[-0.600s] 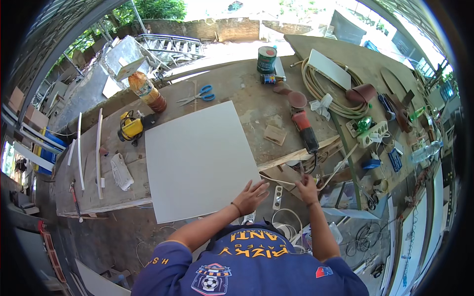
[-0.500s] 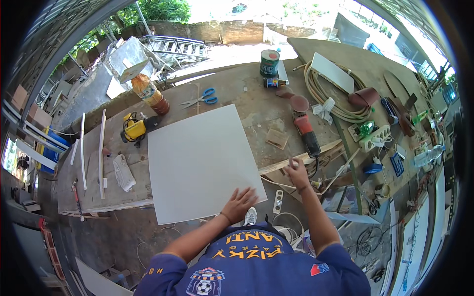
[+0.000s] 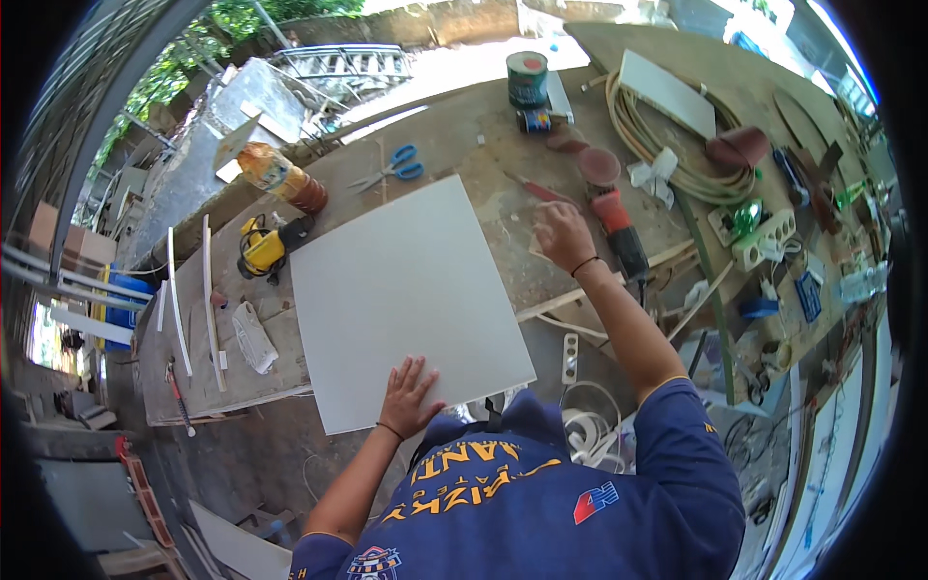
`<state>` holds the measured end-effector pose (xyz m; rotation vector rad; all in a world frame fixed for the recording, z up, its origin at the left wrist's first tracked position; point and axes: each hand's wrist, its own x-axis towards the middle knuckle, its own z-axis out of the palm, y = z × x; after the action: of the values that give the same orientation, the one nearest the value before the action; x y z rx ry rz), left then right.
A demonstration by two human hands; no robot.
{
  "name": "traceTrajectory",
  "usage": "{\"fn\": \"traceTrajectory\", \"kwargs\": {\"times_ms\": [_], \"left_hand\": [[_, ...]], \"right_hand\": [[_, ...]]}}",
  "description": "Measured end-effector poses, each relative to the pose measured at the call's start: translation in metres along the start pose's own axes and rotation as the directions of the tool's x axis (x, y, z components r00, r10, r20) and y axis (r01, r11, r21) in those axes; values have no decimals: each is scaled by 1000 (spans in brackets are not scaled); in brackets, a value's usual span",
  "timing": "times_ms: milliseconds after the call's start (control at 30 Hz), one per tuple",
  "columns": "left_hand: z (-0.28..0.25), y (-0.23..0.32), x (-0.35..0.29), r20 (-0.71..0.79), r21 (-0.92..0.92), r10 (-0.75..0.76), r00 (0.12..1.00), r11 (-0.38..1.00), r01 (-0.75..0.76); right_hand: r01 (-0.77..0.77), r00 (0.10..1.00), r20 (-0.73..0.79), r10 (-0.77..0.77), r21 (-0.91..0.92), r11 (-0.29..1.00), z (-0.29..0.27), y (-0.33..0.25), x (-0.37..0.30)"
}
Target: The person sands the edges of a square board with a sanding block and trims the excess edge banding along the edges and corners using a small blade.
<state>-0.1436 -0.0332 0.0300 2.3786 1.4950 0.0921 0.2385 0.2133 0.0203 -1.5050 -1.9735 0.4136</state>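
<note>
A large square white board (image 3: 401, 290) lies on the worktable (image 3: 454, 159), its near edge overhanging toward me. My left hand (image 3: 410, 396) rests flat on the board's near edge, fingers spread. Beyond the board's right side, my right hand (image 3: 565, 238) is low over the table with its fingers curled and slightly blurred. A pale edge shows beneath those fingers, where a small flat tan block was seen earlier; the hand hides most of it. Just past the knuckles lies a slim red pointed tool (image 3: 541, 190). A red and black angle grinder (image 3: 616, 227) with a sanding disc lies to the right.
Blue-handled scissors (image 3: 406, 162), a yellow power tool (image 3: 262, 249) and a wrapped bottle (image 3: 280, 179) lie or stand around the board's far side. A green can (image 3: 527, 80) stands at the back. Coiled hose (image 3: 628, 126) and a power strip (image 3: 766, 241) occupy the right-hand panel.
My right hand has moved forward from the table's near edge to the tan block. The red pointed tool now shows beyond it. My left hand has slid left along the board's edge.
</note>
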Motion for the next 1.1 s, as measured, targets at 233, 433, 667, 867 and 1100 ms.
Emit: {"fn": "traceTrajectory", "kwargs": {"times_ms": [233, 433, 667, 867, 1100], "left_hand": [[-11, -49, 120, -57, 60, 160, 985, 986, -157], [-16, -28, 167, 22, 159, 183, 983, 970, -184], [-13, -27, 164, 35, 118, 177, 984, 977, -180], [-11, -31, 162, 22, 162, 211, 977, 964, -212], [-6, -36, 163, 44, 239, 285, 957, 928, -287]], "right_hand": [[-80, 984, 113, 135, -396, 915, 3, -37, -53], [-249, 909, 177, 378, -499, 830, 0, -37, -33], [-229, 556, -390, 734, 777, 587, -19, -132, -150], [-406, 303, 158, 940, 914, -23, 131, -259, -290], [-480, 244, -204, 948, 824, 301, 146, -259, -247]]}}
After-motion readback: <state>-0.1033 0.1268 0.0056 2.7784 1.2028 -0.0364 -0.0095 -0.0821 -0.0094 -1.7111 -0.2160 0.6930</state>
